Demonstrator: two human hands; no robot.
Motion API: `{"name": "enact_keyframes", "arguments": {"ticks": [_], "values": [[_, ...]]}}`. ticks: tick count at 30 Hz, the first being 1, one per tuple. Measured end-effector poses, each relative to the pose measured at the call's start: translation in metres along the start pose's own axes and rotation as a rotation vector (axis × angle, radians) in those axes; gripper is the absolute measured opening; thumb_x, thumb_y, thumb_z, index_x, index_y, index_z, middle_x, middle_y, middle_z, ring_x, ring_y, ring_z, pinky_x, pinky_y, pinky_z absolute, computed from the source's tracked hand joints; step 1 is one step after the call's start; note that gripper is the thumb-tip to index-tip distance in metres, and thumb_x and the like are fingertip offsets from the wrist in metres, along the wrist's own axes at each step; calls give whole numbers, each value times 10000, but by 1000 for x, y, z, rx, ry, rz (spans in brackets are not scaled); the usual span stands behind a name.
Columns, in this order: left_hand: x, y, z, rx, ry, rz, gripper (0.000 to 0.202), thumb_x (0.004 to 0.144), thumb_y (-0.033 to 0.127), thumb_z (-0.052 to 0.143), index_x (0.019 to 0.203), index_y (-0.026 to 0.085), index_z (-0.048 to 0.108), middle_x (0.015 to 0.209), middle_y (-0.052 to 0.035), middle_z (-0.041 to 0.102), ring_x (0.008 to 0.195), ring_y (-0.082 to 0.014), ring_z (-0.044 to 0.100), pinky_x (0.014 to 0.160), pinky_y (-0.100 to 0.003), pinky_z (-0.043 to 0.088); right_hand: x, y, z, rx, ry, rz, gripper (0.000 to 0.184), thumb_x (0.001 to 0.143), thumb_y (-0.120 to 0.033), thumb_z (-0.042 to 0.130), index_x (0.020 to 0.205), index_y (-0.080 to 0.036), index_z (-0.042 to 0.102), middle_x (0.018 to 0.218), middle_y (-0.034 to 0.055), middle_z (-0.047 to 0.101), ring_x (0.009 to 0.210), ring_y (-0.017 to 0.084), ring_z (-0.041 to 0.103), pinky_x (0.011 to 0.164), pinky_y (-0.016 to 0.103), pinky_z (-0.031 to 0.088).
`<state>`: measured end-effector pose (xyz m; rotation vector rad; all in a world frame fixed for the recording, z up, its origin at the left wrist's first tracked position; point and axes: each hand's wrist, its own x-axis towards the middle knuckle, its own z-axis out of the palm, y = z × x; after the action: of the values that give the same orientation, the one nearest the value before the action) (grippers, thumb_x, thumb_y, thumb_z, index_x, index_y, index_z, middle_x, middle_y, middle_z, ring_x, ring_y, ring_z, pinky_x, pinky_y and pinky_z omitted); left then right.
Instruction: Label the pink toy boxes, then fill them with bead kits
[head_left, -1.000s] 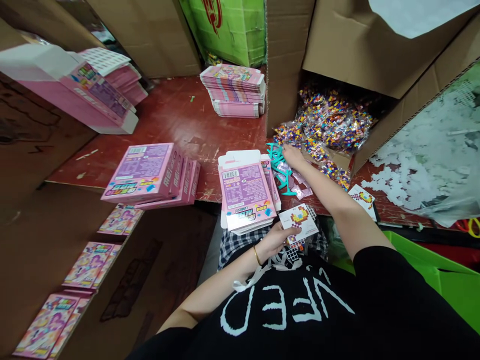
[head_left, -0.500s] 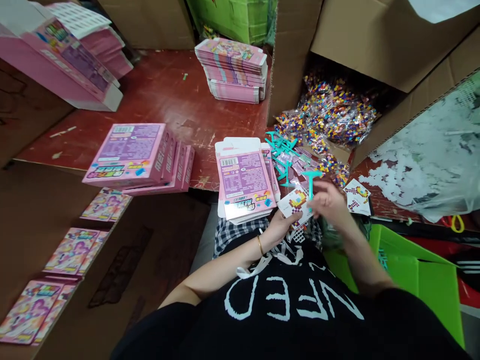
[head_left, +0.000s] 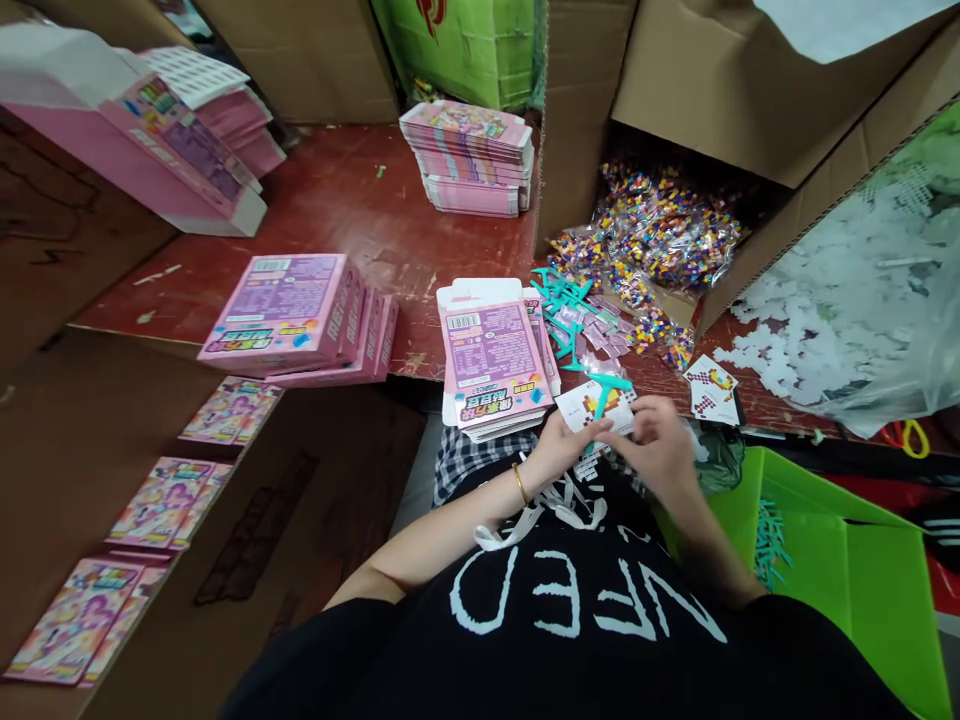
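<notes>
Close to my body, my left hand (head_left: 553, 447) grips a white pattern card (head_left: 598, 408) with a pixel picture, and a white grid plate shows beneath it. My right hand (head_left: 660, 448) is closed on a teal plastic tool (head_left: 606, 385) and lays it against the card. Just left of the hands lies a stack of flat pink boxes (head_left: 491, 365). A heap of more teal tools (head_left: 564, 310) sits beyond the card.
Bags of coloured beads (head_left: 660, 240) spill from a big cardboard box on the right. Finished pink boxes (head_left: 296, 318) lie on the red table (head_left: 352, 215), another pink stack (head_left: 469, 158) at the back. More cards (head_left: 711, 390) and a green bin (head_left: 840, 560) are at right.
My right hand reached to the teal tool heap, took one tool and brought it back onto the card held by my left hand.
</notes>
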<state>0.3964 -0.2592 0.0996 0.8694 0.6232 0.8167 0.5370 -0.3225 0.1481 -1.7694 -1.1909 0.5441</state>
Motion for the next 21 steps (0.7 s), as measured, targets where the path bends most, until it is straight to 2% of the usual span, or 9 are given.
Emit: {"name": "enact_keyframes", "arguments": {"ticks": [2, 3, 5, 7, 9, 12, 15, 18, 21], "values": [[-9, 15, 3, 69, -130, 0, 493, 720, 381, 835, 1129, 150, 687, 1151, -106, 735, 1036, -258, 699, 1014, -430, 500, 11, -12, -17, 14, 89, -104, 721, 575, -394, 901, 1168, -226, 527, 893, 20, 634, 757, 174, 614, 646, 307, 520], [-14, 23, 5, 96, -198, -5, 495, 741, 379, 821, 1156, 153, 675, 1169, -107, 728, 1044, -258, 697, 1007, -426, 506, 19, -18, -23, 68, 25, -118, 808, 555, -395, 917, 1232, -234, 506, 1007, 52, 646, 862, 197, 636, 707, 323, 545], [-20, 40, 8, 147, -287, 7, 505, 784, 385, 786, 1213, 160, 642, 1201, -111, 711, 1070, -264, 687, 997, -423, 516, 36, -28, -27, 218, -256, -78, 815, 575, -417, 911, 1260, -251, 502, 1132, 81, 652, 986, 226, 656, 784, 349, 571], [-22, 55, 6, 249, -284, 83, 500, 833, 411, 733, 1252, 165, 612, 1216, -121, 694, 1103, -275, 669, 1001, -435, 517, 53, -38, -18, 339, -479, -15, 666, 643, -431, 877, 1194, -252, 548, 1129, 70, 666, 994, 222, 673, 803, 349, 582], [-18, 70, -5, 423, -172, 238, 518, 861, 443, 692, 1289, 175, 576, 1277, -140, 644, 1187, -293, 618, 1043, -461, 490, 72, -47, 0, 417, -539, -4, 569, 654, -422, 876, 1109, -243, 584, 1094, 52, 674, 954, 206, 684, 789, 334, 590], [-10, 90, -39, 685, 192, 532, 646, 873, 477, 664, 1407, 193, 437, 1467, -178, 444, 1377, -317, 443, 1155, -507, 369, 119, -62, 37, 548, -583, -43, 576, 603, -421, 907, 1045, -240, 585, 1005, 24, 691, 847, 188, 690, 735, 334, 605], [-5, 100, -80, 887, 527, 696, 775, 868, 495, 663, 1477, 185, 296, 1543, -199, 283, 1476, -323, 273, 1224, -530, 219, 191, -76, 86, 734, -430, -131, 573, 616, -423, 898, 1038, -249, 553, 981, -1, 694, 855, 170, 685, 797, 335, 603], [-3, 92, -111, 1027, 616, 647, 884, 817, 505, 720, 1490, 170, 256, 1531, -212, 275, 1492, -339, 224, 1231, -543, 177, 258, -85, 141, 817, -229, -91, 487, 662, -310, 871, 991, -234, 520, 982, -8, 690, 868, 138, 675, 842, 293, 582], [-3, 74, -125, 1031, 598, 560, 957, 775, 503, 762, 1504, 175, 237, 1527, -213, 275, 1486, -342, 251, 1225, -535, 212, 285, -86, 182, 668, -401, 47, 466, 636, -178, 864, 953, -208, 524, 871, -24, 695, 739, 107, 650, 745, 255, 575]]}}
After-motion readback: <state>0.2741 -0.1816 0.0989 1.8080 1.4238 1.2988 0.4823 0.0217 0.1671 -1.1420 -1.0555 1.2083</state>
